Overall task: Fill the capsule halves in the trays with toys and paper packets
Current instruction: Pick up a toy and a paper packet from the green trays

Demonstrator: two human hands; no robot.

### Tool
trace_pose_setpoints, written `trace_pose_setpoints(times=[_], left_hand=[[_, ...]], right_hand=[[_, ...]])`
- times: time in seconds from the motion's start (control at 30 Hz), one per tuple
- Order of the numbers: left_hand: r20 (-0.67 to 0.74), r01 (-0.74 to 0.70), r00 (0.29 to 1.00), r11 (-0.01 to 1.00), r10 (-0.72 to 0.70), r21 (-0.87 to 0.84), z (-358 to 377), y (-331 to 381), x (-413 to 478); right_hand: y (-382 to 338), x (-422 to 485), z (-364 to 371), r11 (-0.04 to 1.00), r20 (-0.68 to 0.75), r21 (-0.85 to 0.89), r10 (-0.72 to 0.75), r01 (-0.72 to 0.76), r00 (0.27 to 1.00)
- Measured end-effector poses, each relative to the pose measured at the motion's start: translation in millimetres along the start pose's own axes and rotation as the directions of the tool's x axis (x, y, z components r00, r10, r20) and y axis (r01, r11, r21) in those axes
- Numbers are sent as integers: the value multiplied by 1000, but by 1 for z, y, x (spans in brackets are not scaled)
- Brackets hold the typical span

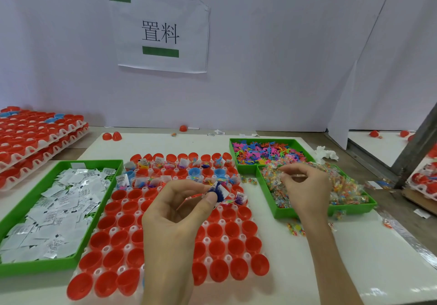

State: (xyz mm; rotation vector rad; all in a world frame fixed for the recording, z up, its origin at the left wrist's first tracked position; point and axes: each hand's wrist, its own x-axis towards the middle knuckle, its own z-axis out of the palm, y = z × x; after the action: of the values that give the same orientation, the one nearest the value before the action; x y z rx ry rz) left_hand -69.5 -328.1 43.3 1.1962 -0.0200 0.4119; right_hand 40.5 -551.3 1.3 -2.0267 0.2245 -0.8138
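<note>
A white tray point(208, 241) of red capsule halves point(215, 231) lies in front of me; its far rows hold toys and paper packets, its near rows are bare cups. My left hand point(175, 215) hovers over the tray's middle, pinching a white paper packet with a dark blue toy point(218, 192) between thumb and fingers. My right hand point(305, 186) reaches into the green bin of clear candy packets point(340, 186) and pinches one packet point(276, 177) at the bin's left side.
A green bin of white paper packets point(54, 207) sits left of the tray. A green bin of coloured plastic toys point(267, 151) sits at the back right. Stacked trays of red halves point(35, 137) stand far left. Loose capsules point(112, 136) and packets lie about.
</note>
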Motion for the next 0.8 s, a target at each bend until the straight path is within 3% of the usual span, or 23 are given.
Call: trace_pose_setpoints(times=[0.4, 0.5, 0.6, 0.8], left_hand=[[-19, 11, 1000, 1000, -11, -6, -2, -1, 2], [-14, 17, 1000, 1000, -17, 5, -3, -1, 2], [-13, 20, 1000, 1000, -19, 9, -2, 0, 1], [-13, 29, 999, 999, -29, 16, 1, 0, 0]], right_hand=[[13, 0, 9, 1000, 74, 26, 3, -5, 997], [15, 8, 8, 976, 120, -219, 25, 2, 992], [12, 21, 10, 870, 249, -490, 88, 47, 964], [11, 41, 33, 868, 401, -472, 52, 157, 915]])
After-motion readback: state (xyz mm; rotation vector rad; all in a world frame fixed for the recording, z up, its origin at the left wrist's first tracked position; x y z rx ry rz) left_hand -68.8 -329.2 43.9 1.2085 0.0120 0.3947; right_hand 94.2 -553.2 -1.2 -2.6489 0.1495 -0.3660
